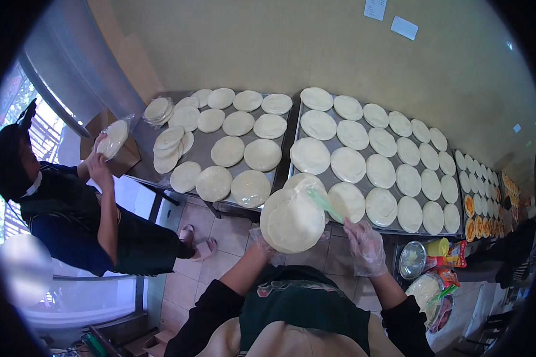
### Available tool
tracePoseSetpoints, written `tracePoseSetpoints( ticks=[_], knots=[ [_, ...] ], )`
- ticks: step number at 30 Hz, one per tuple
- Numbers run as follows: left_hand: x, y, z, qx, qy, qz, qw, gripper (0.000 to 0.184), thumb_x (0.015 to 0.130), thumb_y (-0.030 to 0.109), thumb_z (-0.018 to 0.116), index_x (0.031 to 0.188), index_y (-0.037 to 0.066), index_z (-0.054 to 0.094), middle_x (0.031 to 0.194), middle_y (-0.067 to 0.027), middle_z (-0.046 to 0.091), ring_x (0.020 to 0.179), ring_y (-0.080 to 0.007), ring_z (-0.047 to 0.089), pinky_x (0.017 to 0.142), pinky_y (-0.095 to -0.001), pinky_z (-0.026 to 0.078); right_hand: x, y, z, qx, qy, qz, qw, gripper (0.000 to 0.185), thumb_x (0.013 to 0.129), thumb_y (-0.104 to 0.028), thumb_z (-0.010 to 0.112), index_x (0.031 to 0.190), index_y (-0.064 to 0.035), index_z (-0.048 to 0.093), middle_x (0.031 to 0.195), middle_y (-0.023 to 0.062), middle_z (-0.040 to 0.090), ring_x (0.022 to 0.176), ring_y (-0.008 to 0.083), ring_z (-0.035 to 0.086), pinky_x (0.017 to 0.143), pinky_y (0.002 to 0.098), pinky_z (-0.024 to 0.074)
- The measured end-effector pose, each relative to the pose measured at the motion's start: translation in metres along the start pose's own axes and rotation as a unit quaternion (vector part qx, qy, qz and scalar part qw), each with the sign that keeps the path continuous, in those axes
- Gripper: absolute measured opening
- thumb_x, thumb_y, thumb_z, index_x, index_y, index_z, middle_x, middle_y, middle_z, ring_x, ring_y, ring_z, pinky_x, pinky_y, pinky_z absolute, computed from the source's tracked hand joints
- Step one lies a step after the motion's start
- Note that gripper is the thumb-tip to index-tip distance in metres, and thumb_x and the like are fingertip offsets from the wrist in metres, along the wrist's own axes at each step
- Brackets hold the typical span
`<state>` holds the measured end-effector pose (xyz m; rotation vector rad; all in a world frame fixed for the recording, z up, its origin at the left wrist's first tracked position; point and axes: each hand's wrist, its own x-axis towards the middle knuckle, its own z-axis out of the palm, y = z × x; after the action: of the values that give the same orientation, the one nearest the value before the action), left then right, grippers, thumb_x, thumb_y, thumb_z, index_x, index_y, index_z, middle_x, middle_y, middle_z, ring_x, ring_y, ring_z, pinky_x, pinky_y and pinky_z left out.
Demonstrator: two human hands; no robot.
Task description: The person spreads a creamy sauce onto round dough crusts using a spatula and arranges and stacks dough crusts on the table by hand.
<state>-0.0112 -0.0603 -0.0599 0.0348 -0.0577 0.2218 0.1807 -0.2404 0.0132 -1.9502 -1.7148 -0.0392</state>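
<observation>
My left hand (265,243), in a clear plastic glove, is closed around the lower left edge of a round dough base (289,231), holding it up in front of my apron. Most of its fingers are hidden beneath the base. White spread covers part of the top. My right hand (365,247), also gloved, grips a green spatula (327,206). Its blade, coated in white, touches or hovers just over the upper part of the base. Just beyond, a dough base (346,201) lies on the right metal table.
Rows of round bases cover the left table (205,137) and right table (290,169). A co-worker (71,208) at left holds a bagged stack (114,140) near a cardboard box (125,159). Bowls (412,260), a yellow cup (438,247) and red packets stand at right.
</observation>
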Motion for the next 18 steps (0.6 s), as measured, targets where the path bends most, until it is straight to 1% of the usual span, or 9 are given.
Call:
tracePoseSetpoints(
  ticks=[4, 5, 7, 9, 10, 12, 13, 15, 18],
  knots=[
    [-0.004, -0.006, -0.013, -0.016, 0.048, 0.000, 0.999, 0.065, 0.101, 0.047, 0.040, 0.152, 0.012, 0.025, 0.153, -0.0193, 0.031, 0.138, -0.0376, 0.038, 0.114, -0.0535, 0.035, 0.004, 0.013, -0.011, 0.101, 0.062, 0.036, 0.992, 0.037, 0.087, -0.005, 0.065, 0.123, -0.0153, 0.064, 0.077, 0.0132, 0.055, 0.062, 0.0314, 0.058, 0.055, 0.0418, 0.0466],
    [-0.005, -0.006, -0.013, 0.143, 0.063, 0.023, 0.987, 0.066, 0.100, 0.049, 0.041, 0.152, 0.012, 0.025, 0.153, -0.0197, 0.032, 0.138, -0.0378, 0.037, 0.114, -0.0535, 0.034, 0.000, 0.014, -0.020, 0.101, 0.063, 0.037, 0.992, 0.037, 0.087, -0.005, 0.065, 0.123, -0.0153, 0.064, 0.077, 0.0132, 0.055, 0.062, 0.0314, 0.058, 0.055, 0.0418, 0.0466],
    [-0.009, -0.008, -0.005, 0.445, 0.088, 0.066, 0.889, 0.070, 0.098, 0.052, 0.043, 0.152, 0.012, 0.026, 0.153, -0.0205, 0.033, 0.139, -0.0383, 0.035, 0.115, -0.0535, 0.033, -0.014, 0.010, -0.038, 0.086, -0.004, 0.029, 0.996, 0.039, 0.085, -0.002, 0.066, 0.122, -0.0150, 0.064, 0.075, 0.0124, 0.055, 0.062, 0.0306, 0.058, 0.055, 0.0417, 0.0461],
    [-0.012, -0.012, 0.001, 0.700, 0.102, 0.101, 0.700, 0.073, 0.096, 0.055, 0.045, 0.152, 0.012, 0.026, 0.152, -0.0213, 0.033, 0.141, -0.0387, 0.033, 0.115, -0.0535, 0.032, -0.026, 0.010, -0.035, 0.038, -0.027, -0.011, 0.999, 0.042, 0.084, -0.001, 0.067, 0.123, -0.0155, 0.064, 0.076, 0.0118, 0.055, 0.061, 0.0300, 0.058, 0.054, 0.0419, 0.0457],
    [-0.010, -0.014, 0.004, 0.700, 0.100, 0.097, 0.701, 0.073, 0.096, 0.055, 0.045, 0.152, 0.012, 0.026, 0.152, -0.0213, 0.033, 0.141, -0.0387, 0.033, 0.115, -0.0535, 0.032, -0.031, 0.011, -0.033, -0.009, -0.049, -0.053, 0.997, 0.044, 0.083, 0.001, 0.067, 0.124, -0.0161, 0.063, 0.076, 0.0112, 0.055, 0.060, 0.0294, 0.057, 0.053, 0.0422, 0.0453],
    [0.001, -0.014, 0.011, 0.431, 0.077, 0.021, 0.899, 0.072, 0.096, 0.054, 0.047, 0.152, 0.012, 0.027, 0.151, -0.0211, 0.035, 0.140, -0.0393, 0.034, 0.114, -0.0550, 0.033, -0.033, 0.021, -0.020, -0.001, -0.010, -0.028, 1.000, 0.044, 0.082, 0.000, 0.068, 0.123, -0.0169, 0.064, 0.076, 0.0103, 0.056, 0.061, 0.0288, 0.058, 0.052, 0.0421, 0.0457],
    [0.008, -0.013, 0.015, 0.277, 0.063, -0.018, 0.959, 0.072, 0.096, 0.053, 0.048, 0.151, 0.012, 0.028, 0.151, -0.0211, 0.036, 0.140, -0.0395, 0.034, 0.114, -0.0558, 0.033, -0.032, 0.025, -0.017, 0.009, 0.029, -0.008, 0.999, 0.045, 0.082, 0.000, 0.068, 0.122, -0.0178, 0.064, 0.076, 0.0094, 0.056, 0.061, 0.0282, 0.058, 0.052, 0.0421, 0.0461],
    [0.017, -0.014, 0.019, -0.050, 0.035, -0.095, 0.994, 0.071, 0.096, 0.052, 0.050, 0.151, 0.011, 0.029, 0.150, -0.0209, 0.037, 0.139, -0.0401, 0.035, 0.113, -0.0573, 0.034, -0.026, 0.030, -0.018, -0.006, 0.050, 0.016, 0.999, 0.046, 0.081, 0.000, 0.069, 0.122, -0.0185, 0.065, 0.076, 0.0089, 0.056, 0.061, 0.0279, 0.059, 0.052, 0.0413, 0.0467],
    [0.023, -0.019, 0.013, 0.095, 0.040, -0.087, 0.991, 0.072, 0.096, 0.054, 0.047, 0.151, 0.012, 0.029, 0.151, -0.0221, 0.034, 0.139, -0.0413, 0.034, 0.113, -0.0588, 0.032, -0.023, 0.028, -0.031, 0.005, 0.042, 0.030, 0.999, 0.046, 0.080, -0.001, 0.069, 0.122, -0.0198, 0.065, 0.075, 0.0077, 0.055, 0.062, 0.0271, 0.059, 0.053, 0.0395, 0.0482]
  ],
)
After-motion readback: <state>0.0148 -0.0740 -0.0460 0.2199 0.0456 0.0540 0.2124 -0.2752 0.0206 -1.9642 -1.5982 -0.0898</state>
